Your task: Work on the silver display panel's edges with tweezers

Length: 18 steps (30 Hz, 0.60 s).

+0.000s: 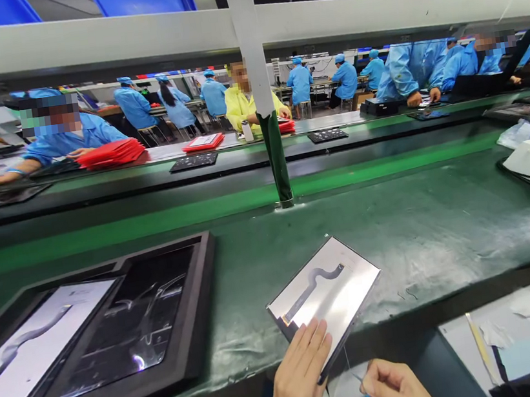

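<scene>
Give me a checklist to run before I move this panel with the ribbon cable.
1. Left hand on panel: ok.
2. Ribbon cable not covered by fingers: ok.
3. Panel entirely over the green bench: not ok; its near end extends past the front edge.
4. Panel clear of the black tray: ok.
5. Thin item pinched in right hand identified: cannot tell.
6. Panel free of scratches: cannot tell, glare.

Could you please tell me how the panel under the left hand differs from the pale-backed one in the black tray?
The left hand touches the first panel; no hand touches the tray panel. The first panel's back looks warmer-toned, the tray panel's bluer. Both carry a curving ribbon cable.
</scene>
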Available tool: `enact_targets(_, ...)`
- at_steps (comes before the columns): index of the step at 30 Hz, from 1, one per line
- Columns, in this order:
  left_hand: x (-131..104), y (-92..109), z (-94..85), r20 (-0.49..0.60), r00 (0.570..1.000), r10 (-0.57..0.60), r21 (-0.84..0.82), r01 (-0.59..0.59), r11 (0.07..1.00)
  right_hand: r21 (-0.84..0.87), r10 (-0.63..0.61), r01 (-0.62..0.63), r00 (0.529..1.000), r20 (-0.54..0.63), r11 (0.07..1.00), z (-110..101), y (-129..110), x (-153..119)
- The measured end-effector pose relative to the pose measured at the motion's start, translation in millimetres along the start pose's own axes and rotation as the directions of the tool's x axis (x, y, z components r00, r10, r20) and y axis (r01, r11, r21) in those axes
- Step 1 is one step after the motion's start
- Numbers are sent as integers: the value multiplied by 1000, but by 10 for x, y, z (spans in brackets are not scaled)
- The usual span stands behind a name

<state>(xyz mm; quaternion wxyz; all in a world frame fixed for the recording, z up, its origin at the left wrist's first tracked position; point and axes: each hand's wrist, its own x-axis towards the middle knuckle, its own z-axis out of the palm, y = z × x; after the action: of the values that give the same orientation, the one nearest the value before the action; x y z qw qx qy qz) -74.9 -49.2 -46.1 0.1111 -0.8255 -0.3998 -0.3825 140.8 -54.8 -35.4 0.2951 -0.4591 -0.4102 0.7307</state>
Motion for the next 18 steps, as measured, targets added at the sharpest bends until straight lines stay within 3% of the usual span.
enact_targets(18, 30, 32, -20, 2, 1000, -22, -14, 22, 1000, -34, 0, 0, 1000, 4, 999, -10, 161, -36)
